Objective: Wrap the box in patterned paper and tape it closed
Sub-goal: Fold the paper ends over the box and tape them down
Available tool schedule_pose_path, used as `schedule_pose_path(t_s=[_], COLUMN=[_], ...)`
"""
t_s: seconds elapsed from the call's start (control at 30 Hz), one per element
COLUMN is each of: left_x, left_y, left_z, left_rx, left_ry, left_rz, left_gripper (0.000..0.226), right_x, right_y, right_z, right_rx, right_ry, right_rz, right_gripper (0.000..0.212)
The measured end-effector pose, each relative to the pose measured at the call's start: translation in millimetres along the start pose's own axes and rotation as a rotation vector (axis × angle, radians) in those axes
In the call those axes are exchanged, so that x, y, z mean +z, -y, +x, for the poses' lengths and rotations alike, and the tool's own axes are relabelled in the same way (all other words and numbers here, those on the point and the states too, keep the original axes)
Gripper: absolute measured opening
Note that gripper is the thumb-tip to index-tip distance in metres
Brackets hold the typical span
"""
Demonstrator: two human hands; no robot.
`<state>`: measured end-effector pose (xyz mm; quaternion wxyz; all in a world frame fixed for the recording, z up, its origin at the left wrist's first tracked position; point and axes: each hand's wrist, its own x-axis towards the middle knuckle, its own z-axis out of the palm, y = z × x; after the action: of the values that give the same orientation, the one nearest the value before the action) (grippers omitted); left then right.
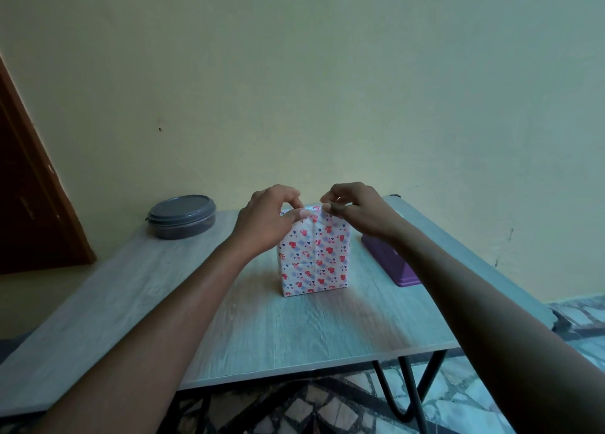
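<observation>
Pinching heart-print paper (314, 256) atop upright box, both hands (266, 219) (tape seemingly)

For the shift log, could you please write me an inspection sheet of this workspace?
Surface: grey wood-grain table on black hairpin legs.
Job's things: box wrapped in heart-patterned paper, standing upright mid-table; tape not discernible.
Clutter: grey lidded container at far left; purple box to the right, partly hidden by the forearm.
Grippers: left hand and right hand both pinch the paper at the box's top edge.
Cables: nothing seen.
Surroundings: pale wall, brown door at left, patterned floor.
</observation>
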<state>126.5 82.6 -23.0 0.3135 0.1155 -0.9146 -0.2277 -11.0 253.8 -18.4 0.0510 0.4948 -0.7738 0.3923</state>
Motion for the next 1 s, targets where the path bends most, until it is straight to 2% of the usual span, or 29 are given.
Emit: schedule_pose_path(t_s=[0.13,0.23,0.4,0.53,0.77,1.0], left_x=[-2.6,-3.3,-0.3,3.1,2.8,8.1], left_y=[-4.7,-7.0,-14.2,-11.9,-7.4,-0.7], left_z=[4.1,6.3,6.1,7.0,9.1,13.5], left_rx=[-0.078,-0.085,-0.038,0.014,-0.016,-0.036], left_ry=[0.029,0.037,0.033,0.002,-0.024,-0.019], left_rz=[0.043,0.084,0.273,0.376,0.328,0.308], left_gripper=[0.021,0.022,0.030,0.027,0.019,0.025], right_x=[-1.1,-1.1,-4.6,-4.9,-4.8,-8.3], right_y=[2.4,4.2,8.0,10.9,19.4,17.6], right_z=[7.8,16.4,28.1,31.9,33.3,37.0], right_rx=[0.048,0.025,0.015,0.031,0.148,0.242], right_ry=[0.054,0.074,0.150,0.185,0.208,0.205], right_rz=[-0.050,-0.188,-0.306,-0.335,-0.308,-0.194], right_gripper=[0.015,0.020,0.025,0.027,0.035,0.037])
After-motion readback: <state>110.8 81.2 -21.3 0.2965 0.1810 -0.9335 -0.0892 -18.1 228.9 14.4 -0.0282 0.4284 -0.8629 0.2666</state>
